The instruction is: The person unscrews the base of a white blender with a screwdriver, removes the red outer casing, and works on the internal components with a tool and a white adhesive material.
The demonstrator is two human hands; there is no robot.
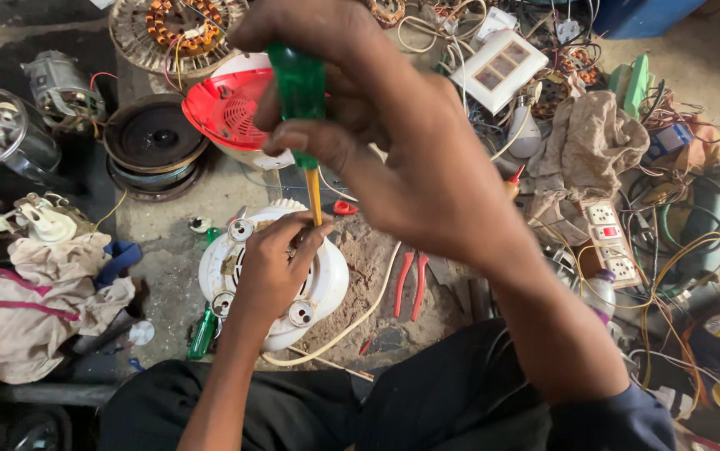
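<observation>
A round white appliance base (326,288) lies upside down on the dusty floor between my knees, with round feet at its corners. My left hand (272,267) rests on its middle, fingertips pinched around the lower end of a yellow screwdriver shaft (315,196). My right hand (393,142) is closed around the green handle (297,83) of that screwdriver, which stands nearly upright over the base. The tip is hidden under my left fingers.
A red-and-white round cover (230,108) lies behind the base. Red-handled pliers (410,284) sit to the right, a small green screwdriver (203,332) to the left. Motor parts (155,138), rags (34,309), switch plates (500,68) and tangled wires (677,242) crowd all sides.
</observation>
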